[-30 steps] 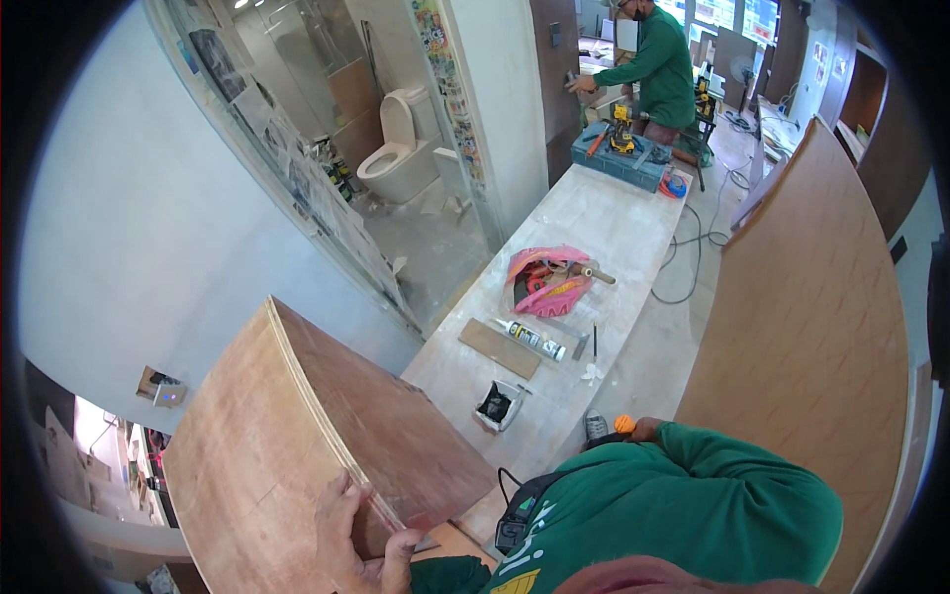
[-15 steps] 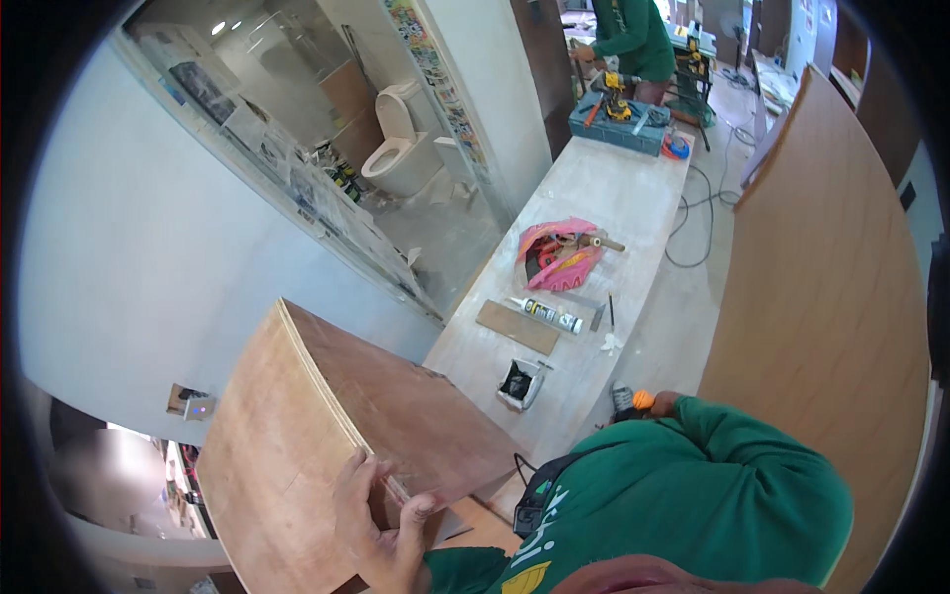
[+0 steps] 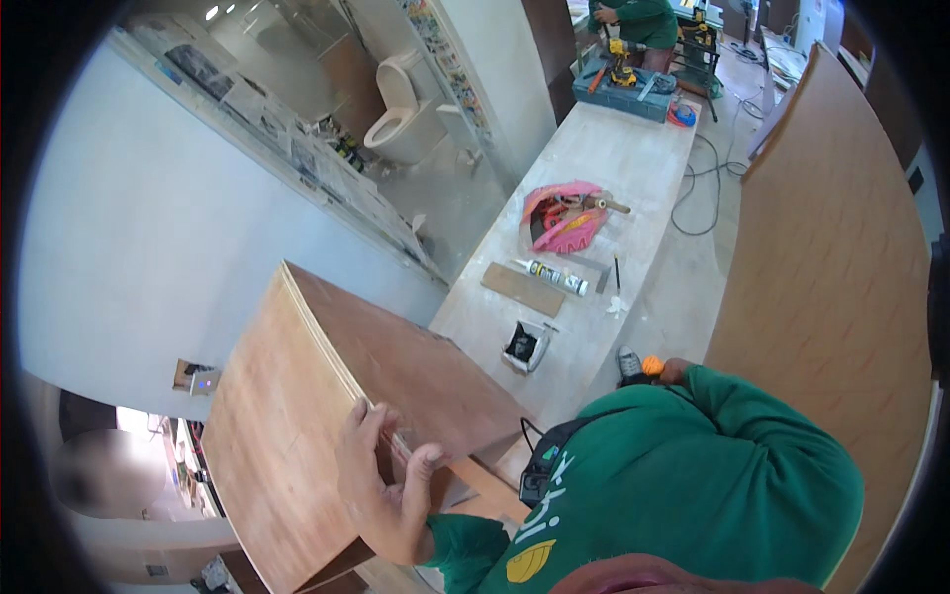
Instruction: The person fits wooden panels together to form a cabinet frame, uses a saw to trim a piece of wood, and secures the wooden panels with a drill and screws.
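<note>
At left we see one plywood box [image 3: 287, 416], reddish-brown and scuffed, its pale layered edge showing, at the near end of the bench [image 3: 648, 163]. It spreads ahead of and to either side of our left hand [image 3: 391, 485], whose fingers and thumb clamp across that edge. On the bench we count one brown strip [image 3: 521, 289] by the left edge, one black-lined white carton [image 3: 536, 353], one tube [image 3: 556, 277], one pink bag [image 3: 579, 235] and, at the far end, one blue toolbox [image 3: 618, 98]. Beyond the right edge, our right hand [image 3: 677, 372] is closed on one orange object [image 3: 651, 365].
</note>
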The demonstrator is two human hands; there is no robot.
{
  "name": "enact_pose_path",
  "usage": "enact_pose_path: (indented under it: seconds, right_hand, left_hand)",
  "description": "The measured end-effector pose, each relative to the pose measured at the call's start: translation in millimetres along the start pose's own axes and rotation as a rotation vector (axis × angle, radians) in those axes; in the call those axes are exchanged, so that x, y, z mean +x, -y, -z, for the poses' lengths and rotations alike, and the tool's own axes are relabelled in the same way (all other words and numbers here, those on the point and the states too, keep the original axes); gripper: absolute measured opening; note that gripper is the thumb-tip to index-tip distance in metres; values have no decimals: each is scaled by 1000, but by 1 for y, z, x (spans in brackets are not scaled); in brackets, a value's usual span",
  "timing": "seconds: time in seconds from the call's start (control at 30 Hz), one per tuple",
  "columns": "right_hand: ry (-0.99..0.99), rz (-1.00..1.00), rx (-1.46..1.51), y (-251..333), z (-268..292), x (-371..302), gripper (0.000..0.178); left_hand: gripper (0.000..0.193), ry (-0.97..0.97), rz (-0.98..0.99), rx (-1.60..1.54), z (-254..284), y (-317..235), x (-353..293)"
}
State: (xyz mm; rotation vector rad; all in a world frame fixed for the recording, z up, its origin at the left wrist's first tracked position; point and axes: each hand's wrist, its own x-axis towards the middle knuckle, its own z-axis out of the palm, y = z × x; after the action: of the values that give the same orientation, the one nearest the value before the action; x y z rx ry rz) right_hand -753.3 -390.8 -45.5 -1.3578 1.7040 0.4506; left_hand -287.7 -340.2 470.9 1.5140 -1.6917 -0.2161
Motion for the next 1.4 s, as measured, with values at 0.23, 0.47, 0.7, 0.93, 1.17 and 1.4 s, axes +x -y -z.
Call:
enact_pose_path:
  seconds: [0.23,0.47,0.7,0.93,1.17,1.4]
  right_hand:
    - [-17,-8,-7,-11,-17,12,66]
    - [-48,2,1,3,-2,-5,65]
    - [-449,276,361,31,69,-40,56]
    - [-74,640,523,80,170,-32,35]
    - [125,1164,43,156,273,-41,38]
    - [318,1423,-44,228,292,-58,30]
  left_hand:
    - [58,31,37,-36,3,2,-1]
    - [59,4,22,-12,-3,4,-1]
    - [57,-99,-36,191,-8,6,12]
    - [27,-798,-303,437,-28,26,-13]
    - [46,-1487,359,252,-142,17,-65]
    - [57,-1245,506,20,-177,-17,-44]
